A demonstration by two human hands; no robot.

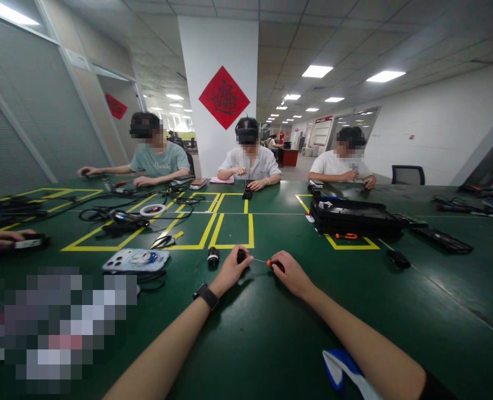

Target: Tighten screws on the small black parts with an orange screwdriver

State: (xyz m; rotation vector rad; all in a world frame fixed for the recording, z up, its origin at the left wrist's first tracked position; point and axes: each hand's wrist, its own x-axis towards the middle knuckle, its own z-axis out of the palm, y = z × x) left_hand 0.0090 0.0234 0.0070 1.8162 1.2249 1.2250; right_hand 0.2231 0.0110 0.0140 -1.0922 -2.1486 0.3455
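Observation:
My left hand point(233, 266), with a dark watch on its wrist, is closed around a small black object point(241, 256) near the middle of the green table point(246, 333). Facing it, my right hand point(288, 272) grips a screwdriver point(270, 263) with an orange and black handle. The thin metal shaft points left, and its tip reaches the black object by my left fingers; the exact contact is too small to make out. A short black cylinder point(213, 257) with a light band stands just left of my left hand.
A phone in a light blue case point(135, 260) lies left, near cables. Black trays point(357, 216) sit at the right behind an orange-handled tool point(346, 236). A blue and white item point(346, 372) is at the front right. Three people sit opposite; another person's hand point(6, 239) is far left.

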